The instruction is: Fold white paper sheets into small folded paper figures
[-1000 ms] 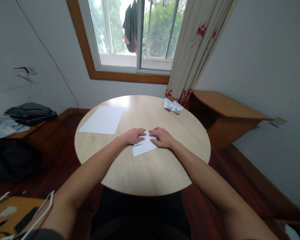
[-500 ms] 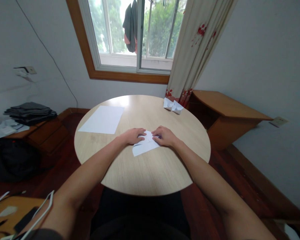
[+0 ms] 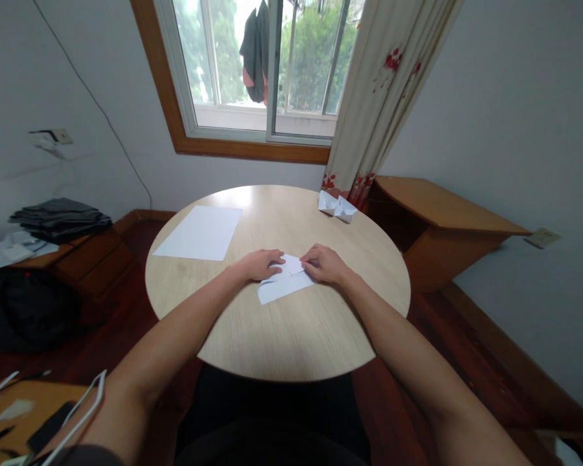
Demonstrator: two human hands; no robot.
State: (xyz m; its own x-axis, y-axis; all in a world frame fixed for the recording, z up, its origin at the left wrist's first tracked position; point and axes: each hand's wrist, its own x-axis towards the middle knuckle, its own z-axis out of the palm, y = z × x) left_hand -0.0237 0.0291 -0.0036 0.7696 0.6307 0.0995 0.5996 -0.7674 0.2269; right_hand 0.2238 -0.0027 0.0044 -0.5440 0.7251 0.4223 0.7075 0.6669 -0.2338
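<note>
A partly folded sheet of white paper (image 3: pixel 284 285) lies on the round wooden table (image 3: pixel 286 340) in front of me. My left hand (image 3: pixel 263 264) rests over its left side, fingers stretched out and thumb apart, pressing it against the tabletop. At the right side, my right hand (image 3: pixel 322 263) pinches a folded flap of the paper between thumb and fingertips; the palm and the other fingers hide that corner. The near edge of the paper sticks out below both hands, slightly lifted by a fold on the left.
Flat on the table's far left is a white sheet (image 3: pixel 201 233). Folded paper shapes (image 3: pixel 337 206) stand at the far right edge, near the curtain (image 3: pixel 369 129). A wooden desk (image 3: pixel 447 204) is to the right, and dark folded cloth (image 3: pixel 61 217) lies on a cabinet at left.
My right fingers have drawn together into a pinch and shifted slightly right, uncovering more of the paper's middle. The left hand stays in place.
</note>
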